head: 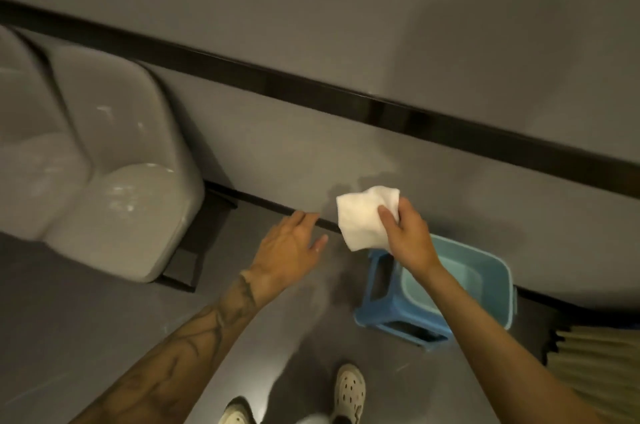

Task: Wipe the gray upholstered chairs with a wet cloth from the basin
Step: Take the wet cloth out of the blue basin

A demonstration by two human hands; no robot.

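Head view: right hand [407,236] pinches white cloth [363,217] above blue basin [485,271] at 4 o'clock; left hand [291,245] spread, empty. Gray chairs [131,160] at 9 o'clock, unwiped. Likely next: carry cloth over, press flat.

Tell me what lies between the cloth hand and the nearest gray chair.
In the head view, only the empty, open left hand sits between the right hand gripping the white cloth and the nearest gray chair.

We see a gray wall [311,8] crossed by a dark rail [311,86]. Below lies a smooth gray floor [86,312]. Light is dim.
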